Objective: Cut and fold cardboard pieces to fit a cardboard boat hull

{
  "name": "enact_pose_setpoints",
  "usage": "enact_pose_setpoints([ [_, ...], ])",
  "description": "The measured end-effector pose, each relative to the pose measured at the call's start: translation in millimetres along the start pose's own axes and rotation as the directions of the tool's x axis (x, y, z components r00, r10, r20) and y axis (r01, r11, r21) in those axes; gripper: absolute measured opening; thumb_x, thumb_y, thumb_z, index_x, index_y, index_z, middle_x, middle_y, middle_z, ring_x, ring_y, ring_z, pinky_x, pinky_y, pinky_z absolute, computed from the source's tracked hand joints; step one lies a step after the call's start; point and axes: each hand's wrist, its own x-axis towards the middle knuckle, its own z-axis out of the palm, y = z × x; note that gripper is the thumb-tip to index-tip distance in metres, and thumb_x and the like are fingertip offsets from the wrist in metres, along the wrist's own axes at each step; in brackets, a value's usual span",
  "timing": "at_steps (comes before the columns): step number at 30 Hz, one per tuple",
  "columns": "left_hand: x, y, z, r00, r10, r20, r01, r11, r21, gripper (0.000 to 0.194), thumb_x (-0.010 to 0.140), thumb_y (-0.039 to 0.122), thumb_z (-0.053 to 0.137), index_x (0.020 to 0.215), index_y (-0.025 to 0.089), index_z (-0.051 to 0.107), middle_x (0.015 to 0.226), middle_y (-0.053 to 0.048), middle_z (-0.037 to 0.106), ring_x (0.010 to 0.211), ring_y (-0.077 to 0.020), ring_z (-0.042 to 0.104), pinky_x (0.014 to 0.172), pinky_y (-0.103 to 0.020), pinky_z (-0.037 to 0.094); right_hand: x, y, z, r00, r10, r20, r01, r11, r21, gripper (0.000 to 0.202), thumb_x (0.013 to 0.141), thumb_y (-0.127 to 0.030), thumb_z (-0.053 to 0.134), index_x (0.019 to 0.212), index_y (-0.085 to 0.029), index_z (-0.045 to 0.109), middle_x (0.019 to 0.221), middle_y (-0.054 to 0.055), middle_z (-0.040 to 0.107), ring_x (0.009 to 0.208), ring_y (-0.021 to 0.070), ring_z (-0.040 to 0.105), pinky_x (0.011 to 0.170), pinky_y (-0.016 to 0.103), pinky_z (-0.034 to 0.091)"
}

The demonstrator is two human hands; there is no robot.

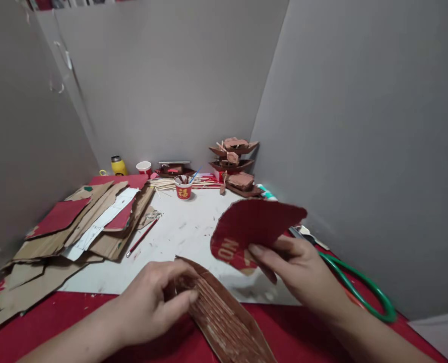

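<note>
- Left hand (151, 297) pinches the brown cardboard boat (224, 317) by its far end.
- Right hand (299, 262) grips red cardboard (257, 217), farther right.
- Boat slants, far left to near right.

"no" on cardboard (252, 222), "福" on cup (183, 188)

The boat-shaped piece (224, 312) is brown, ridged cardboard, rough and streaky. The curved cutout (256, 227) looks like smooth, matt red cardboard.
</note>
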Motion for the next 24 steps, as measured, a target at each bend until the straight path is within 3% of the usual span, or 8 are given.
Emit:
enact_pose_setpoints([
  [3,-8.3,1.5,-0.8,0.984,0.061,0.165,-0.091,0.979,0.18,0.019,0.085,0.014,0.052,0.1,0.021,0.061,0.092,-0.004,0.068,0.078,-0.0152,0.063,0.068,-0.023,0.047,3.6,-2.8,-2.8,0.996,0.068,-0.06,-0.07,0.997,-0.023,0.036,0.074,-0.043,0.067,0.05,-0.02,0.052,0.043,-0.002,0.051,0.042,0.0119,0.048,0.04,0.023,0.042],
  [8,-10.5,-7.0,15.0,0.948,0.119,0.295,-0.239,0.878,0.414,0.022,0.089,0.011,0.046,0.101,0.023,0.058,0.096,-0.003,0.066,0.073,-0.0161,0.065,0.063,-0.024,0.049,-2.6,-10.4,4.4,0.979,0.131,0.156,-0.13,0.991,-0.018,0.021,0.078,-0.035,0.063,0.064,-0.019,0.058,0.053,-0.001,0.058,0.052,0.0156,0.057,0.047,0.024,0.047],
  [12,-6.1,-21.3,25.5,0.942,0.192,0.274,-0.309,0.817,0.488,0.018,0.09,0.01,0.044,0.091,0.021,0.058,0.089,-0.003,0.064,0.066,-0.0159,0.063,0.058,-0.025,0.048,-4.4,-8.1,2.3,0.929,0.113,0.353,-0.122,0.993,0.004,0.015,0.084,-0.028,0.058,0.095,-0.02,0.064,0.079,0.001,0.068,0.078,0.0193,0.065,0.066,0.027,0.054],
  [15,-1.2,-29.1,28.4,0.951,0.224,0.214,-0.304,0.808,0.505,0.017,0.09,0.009,0.044,0.089,0.02,0.057,0.087,-0.003,0.063,0.065,-0.0157,0.062,0.056,-0.025,0.047,-1.0,-1.4,-3.7,0.911,0.049,0.409,-0.004,0.994,-0.109,0.017,0.086,-0.022,0.056,0.1,-0.02,0.064,0.092,0.002,0.068,0.09,0.0196,0.063,0.08,0.029,0.051],
  [20,8.4,-38.3,29.6,0.961,0.218,0.169,-0.275,0.794,0.543,0.016,0.09,0.009,0.044,0.087,0.02,0.056,0.085,-0.002,0.062,0.063,-0.0163,0.06,0.053,-0.027,0.046,7.1,14.9,-5.3,0.919,0.062,0.389,0.131,0.883,-0.451,0.011,0.085,-0.021,0.054,0.074,-0.019,0.058,0.068,0.001,0.061,0.062,0.0153,0.055,0.058,0.023,0.043],
  [24,13.1,-42.9,31.9,0.964,0.217,0.157,-0.267,0.789,0.554,0.016,0.09,0.01,0.044,0.083,0.02,0.055,0.082,-0.002,0.06,0.059,-0.0167,0.059,0.051,-0.029,0.045,12.5,24.7,-0.3,0.914,0.067,0.4,0.169,0.835,-0.524,0.013,0.084,-0.02,0.054,0.071,-0.019,0.056,0.066,0.001,0.06,0.06,0.014,0.053,0.054,0.022,0.037],
])
